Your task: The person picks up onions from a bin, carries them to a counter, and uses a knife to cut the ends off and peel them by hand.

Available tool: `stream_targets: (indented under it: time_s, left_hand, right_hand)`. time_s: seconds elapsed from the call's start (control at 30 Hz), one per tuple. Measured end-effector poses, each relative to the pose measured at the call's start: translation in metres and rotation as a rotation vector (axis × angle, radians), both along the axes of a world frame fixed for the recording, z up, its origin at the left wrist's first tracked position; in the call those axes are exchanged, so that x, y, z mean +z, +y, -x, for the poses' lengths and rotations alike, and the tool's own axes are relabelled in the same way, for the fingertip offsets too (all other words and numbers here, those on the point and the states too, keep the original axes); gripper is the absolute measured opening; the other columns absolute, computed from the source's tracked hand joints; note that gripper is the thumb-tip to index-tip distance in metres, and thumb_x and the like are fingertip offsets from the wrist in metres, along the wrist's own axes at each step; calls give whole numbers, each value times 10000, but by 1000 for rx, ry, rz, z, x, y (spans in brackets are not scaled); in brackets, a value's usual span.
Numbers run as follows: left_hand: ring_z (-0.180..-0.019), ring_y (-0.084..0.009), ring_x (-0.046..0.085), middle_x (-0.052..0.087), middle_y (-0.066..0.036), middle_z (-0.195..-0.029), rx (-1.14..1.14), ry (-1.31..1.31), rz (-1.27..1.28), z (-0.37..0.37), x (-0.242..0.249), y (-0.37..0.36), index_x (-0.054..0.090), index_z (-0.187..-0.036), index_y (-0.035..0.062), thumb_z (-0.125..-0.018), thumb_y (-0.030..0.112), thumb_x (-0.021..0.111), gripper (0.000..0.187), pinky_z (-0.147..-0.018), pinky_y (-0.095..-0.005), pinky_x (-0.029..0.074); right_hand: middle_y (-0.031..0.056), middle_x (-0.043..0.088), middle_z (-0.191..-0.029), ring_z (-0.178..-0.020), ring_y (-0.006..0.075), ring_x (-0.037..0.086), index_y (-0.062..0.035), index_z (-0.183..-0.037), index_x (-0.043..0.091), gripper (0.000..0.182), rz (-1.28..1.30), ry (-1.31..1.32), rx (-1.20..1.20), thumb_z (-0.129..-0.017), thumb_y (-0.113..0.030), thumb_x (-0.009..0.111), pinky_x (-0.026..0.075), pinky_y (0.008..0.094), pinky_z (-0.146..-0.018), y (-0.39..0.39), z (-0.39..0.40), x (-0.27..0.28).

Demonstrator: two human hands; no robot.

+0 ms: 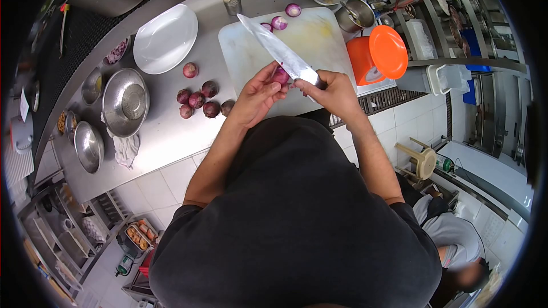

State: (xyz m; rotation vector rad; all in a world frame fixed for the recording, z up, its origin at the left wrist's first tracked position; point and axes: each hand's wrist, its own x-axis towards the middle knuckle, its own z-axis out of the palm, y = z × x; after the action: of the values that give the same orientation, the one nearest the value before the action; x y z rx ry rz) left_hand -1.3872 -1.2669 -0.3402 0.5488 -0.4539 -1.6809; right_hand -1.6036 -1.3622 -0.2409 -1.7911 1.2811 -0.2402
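Note:
My left hand (260,96) is closed around a red onion (279,75), fingers on its near side. In my right hand (334,92) is a large chef's knife (279,50), its wide blade pointing up and to the left, with the heel of the blade right at the onion. Both hands are over the near edge of a white cutting board (311,40). Farther back on the board are peeled onions (279,23), purple and white. To the left of the board, several unpeeled red onions (196,100) lie in a group on the steel counter (165,131).
A white oval platter (165,39) and metal bowls (125,102) stand on the left, beside a crumpled cloth (126,149). At the right is an orange container (365,60) with a round orange lid (388,52). A tin can (232,3) stands behind the board. Another person (454,234) is at lower right.

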Motion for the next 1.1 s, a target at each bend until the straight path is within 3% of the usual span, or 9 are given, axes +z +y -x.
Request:
stream_targets:
  time_s: [0.73, 1.1]
  left_hand:
    - [-1091, -145, 644, 640, -78, -1352, -36, 6, -15, 0, -5, 0, 390, -1656, 10, -1064, 119, 693, 674, -935, -315, 548]
    - [-1070, -135, 624, 636, -66, -1335, -72, -35, -18, 1, 8, 2, 383, -1660, 9, -1057, 148, 712, 701, -936, -315, 529]
  right_hand:
    - [37, 789, -742, -652, 143, 737, -76, -950, 837, 439, 38, -73, 46, -893, -509, 883, 549, 303, -637, 2, 0, -6]
    - [36, 784, -736, -646, 121, 724, -70, -921, 835, 431, 18, 11, 16, -904, -499, 876, 524, 303, -612, -2, 0, 9]
